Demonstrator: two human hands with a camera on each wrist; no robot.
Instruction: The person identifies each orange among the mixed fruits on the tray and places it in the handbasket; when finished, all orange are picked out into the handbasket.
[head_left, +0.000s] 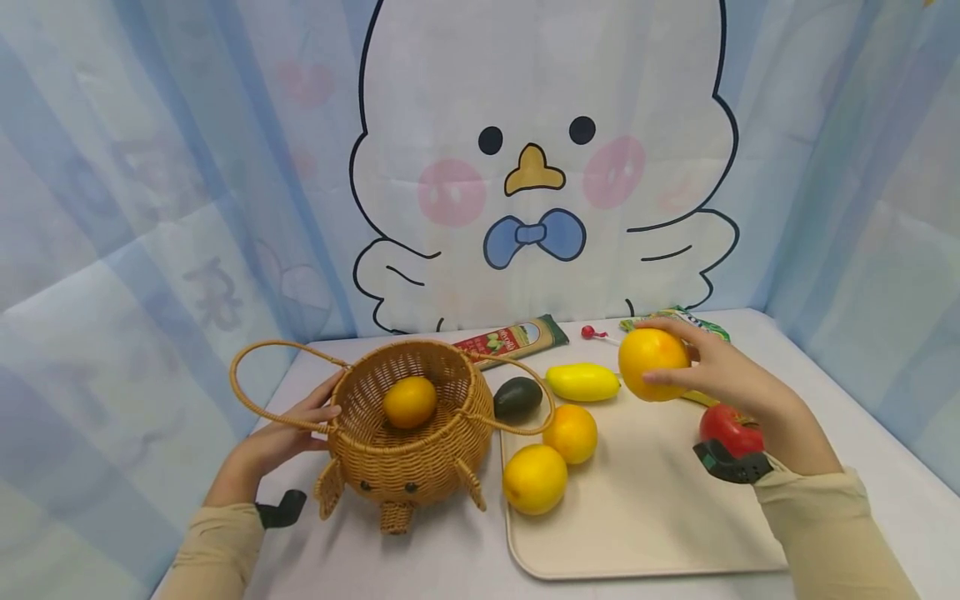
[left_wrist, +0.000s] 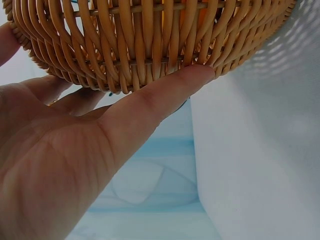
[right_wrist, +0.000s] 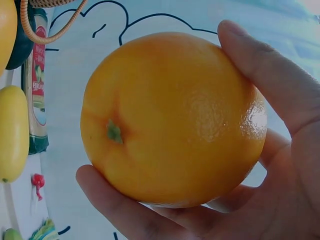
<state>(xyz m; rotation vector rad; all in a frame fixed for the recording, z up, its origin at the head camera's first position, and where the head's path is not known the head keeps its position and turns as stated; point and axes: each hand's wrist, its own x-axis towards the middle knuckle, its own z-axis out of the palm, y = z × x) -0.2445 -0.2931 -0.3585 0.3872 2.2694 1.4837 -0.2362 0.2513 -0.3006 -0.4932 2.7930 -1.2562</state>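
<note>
My right hand grips a large round orange above the tray, thumb on one side and fingers round the other. Its small green stem spot shows in the right wrist view. A wicker basket with an animal's face, ears and trunk stands left of the tray. One orange fruit lies inside it. My left hand rests against the basket's left side; in the left wrist view the thumb lies straight along the weave. Some left fingers are partly hidden by the basket.
The beige tray holds two yellow-orange fruits, a dark avocado, a yellow oblong fruit and a red fruit. Behind are a packet, a red lollipop and a green bag. Two looped handles jut from the basket.
</note>
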